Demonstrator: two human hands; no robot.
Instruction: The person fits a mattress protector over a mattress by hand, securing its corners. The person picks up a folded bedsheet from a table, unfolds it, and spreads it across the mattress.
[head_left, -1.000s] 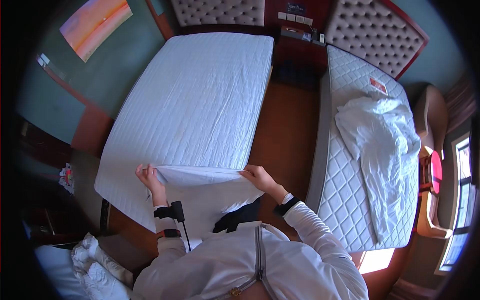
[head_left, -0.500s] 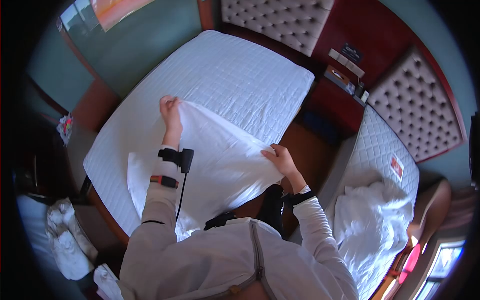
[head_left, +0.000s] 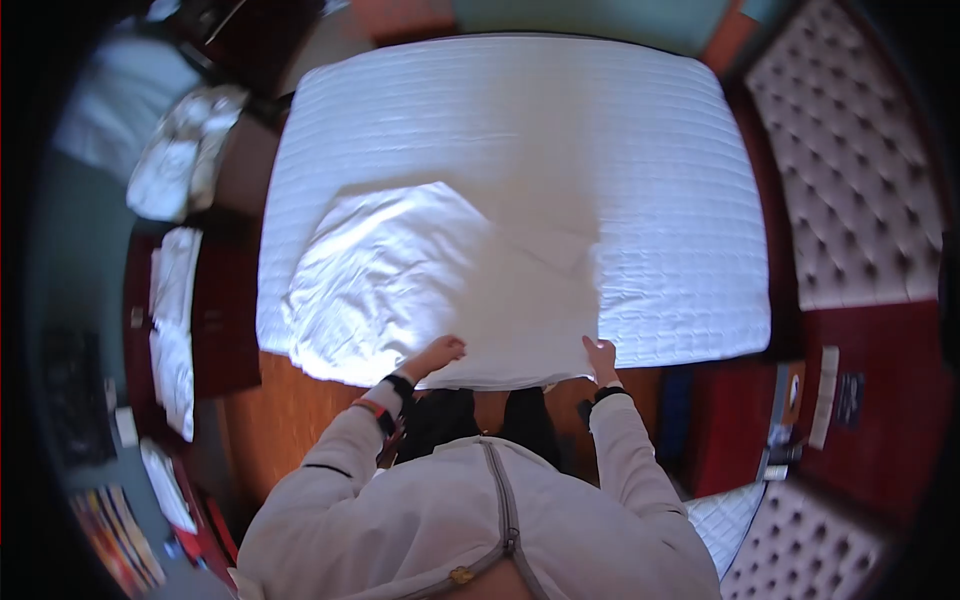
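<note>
A white sheet (head_left: 530, 310) lies part-folded and rumpled over the near side of the white quilted mattress (head_left: 680, 200), its left part bunched in bright wrinkles. My left hand (head_left: 440, 352) is over the sheet near its front edge, fingers curled in; whether cloth is caught in them is hidden. At the sheet's near right corner my right hand (head_left: 600, 358) pinches the cloth, thumb on top. Both hands are close to my body, a forearm's length or less apart. Dark bands circle both wrists.
The mattress edge is just ahead of my legs, above a wooden floor (head_left: 290, 405). To the right are a red bedside cabinet (head_left: 735, 425) and a tufted headboard (head_left: 850, 160). White bundled linen (head_left: 185, 155) sits at the left. Part of another mattress (head_left: 728, 522) shows lower right.
My view has turned, so the bed now lies straight across in front. The sheet, held up and stretched before, now rests lower on the mattress, and my hands have come nearer to each other.
</note>
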